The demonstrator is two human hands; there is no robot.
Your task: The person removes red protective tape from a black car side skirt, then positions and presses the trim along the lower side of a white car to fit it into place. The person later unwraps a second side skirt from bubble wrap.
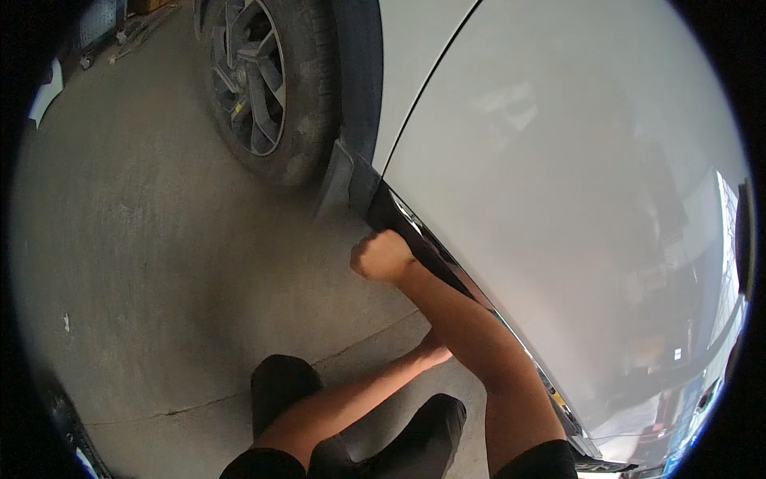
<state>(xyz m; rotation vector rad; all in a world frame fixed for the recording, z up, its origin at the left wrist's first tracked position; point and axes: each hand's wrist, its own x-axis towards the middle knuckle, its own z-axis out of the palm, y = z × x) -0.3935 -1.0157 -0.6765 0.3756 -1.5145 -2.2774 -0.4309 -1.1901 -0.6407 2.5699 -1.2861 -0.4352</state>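
A silver car door (558,184) fills the right side, with a dark side sill trim (435,255) carrying a shiny strip along its lower edge. At the front end of this sill, just behind the mud flap (338,172), my right hand (383,255) is closed in a fist against the trim. Whatever its fingers hold is hidden. My left hand (435,350) reaches under my right forearm toward the sill. Its fingers are out of sight behind that forearm, so their grip cannot be made out.
A wheel with a grey spoked rim (249,76) stands ahead of the sill. My dark-clothed knees (286,382) are bent over the concrete floor (144,239), which has a seam across it. A white curved panel (48,92) and equipment lie at the far left.
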